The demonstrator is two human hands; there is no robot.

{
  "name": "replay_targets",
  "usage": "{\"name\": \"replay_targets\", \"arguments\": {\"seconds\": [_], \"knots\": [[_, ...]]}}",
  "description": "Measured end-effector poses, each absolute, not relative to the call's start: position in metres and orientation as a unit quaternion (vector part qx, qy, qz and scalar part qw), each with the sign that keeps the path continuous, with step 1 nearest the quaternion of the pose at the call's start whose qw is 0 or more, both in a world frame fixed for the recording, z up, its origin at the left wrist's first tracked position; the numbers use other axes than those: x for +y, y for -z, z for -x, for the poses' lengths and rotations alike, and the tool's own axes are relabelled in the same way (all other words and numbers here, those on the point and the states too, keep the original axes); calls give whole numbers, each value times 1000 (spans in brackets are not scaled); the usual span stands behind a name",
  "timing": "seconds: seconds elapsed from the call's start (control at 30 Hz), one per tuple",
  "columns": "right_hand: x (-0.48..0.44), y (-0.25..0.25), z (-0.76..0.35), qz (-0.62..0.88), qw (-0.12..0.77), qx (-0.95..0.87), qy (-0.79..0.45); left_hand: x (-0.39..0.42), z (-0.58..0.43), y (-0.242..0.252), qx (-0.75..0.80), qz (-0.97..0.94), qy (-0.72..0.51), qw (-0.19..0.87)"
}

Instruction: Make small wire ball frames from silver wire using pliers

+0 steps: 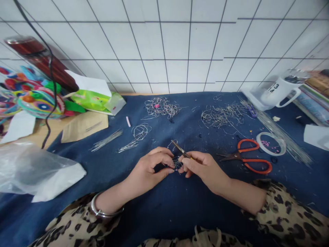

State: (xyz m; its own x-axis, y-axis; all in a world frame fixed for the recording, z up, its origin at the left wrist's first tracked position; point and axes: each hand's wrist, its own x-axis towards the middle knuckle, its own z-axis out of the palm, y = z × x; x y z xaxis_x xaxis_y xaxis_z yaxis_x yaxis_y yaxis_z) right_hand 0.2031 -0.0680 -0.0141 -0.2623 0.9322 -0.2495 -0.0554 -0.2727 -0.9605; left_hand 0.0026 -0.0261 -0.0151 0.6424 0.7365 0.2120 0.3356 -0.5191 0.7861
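Observation:
My left hand [151, 166] pinches a small bent wire piece [177, 164] between thumb and fingertips, low over the blue cloth. Close on its right, my right hand [203, 168] is closed around a slim metal tool that looks like small pliers [180, 149]. The tool's narrow tip points up and left, away from the wire piece, and a thin wire loop shows by it. My right fingertips also reach the edge of the wire piece. The palm side of both hands is hidden. Orange-handled scissors [243, 156] lie to the right of my right hand.
Tangled wire heaps [222, 115] and a second wire pile [161, 108] lie farther back. Straight wires [285, 137] stretch along the right, near a round white lid [259, 137] with pink bits. A white mug [281, 91] stands back right. At left are a plastic bag [33, 171] and a dark cable [52, 68].

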Motion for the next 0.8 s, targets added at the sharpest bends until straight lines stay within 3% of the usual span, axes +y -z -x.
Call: {"name": "replay_targets", "arguments": {"seconds": [0.8], "knots": [[-66, 19, -199, 472, 389, -450, -651, -26, -10, 19, 317, -842, -237, 368]]}}
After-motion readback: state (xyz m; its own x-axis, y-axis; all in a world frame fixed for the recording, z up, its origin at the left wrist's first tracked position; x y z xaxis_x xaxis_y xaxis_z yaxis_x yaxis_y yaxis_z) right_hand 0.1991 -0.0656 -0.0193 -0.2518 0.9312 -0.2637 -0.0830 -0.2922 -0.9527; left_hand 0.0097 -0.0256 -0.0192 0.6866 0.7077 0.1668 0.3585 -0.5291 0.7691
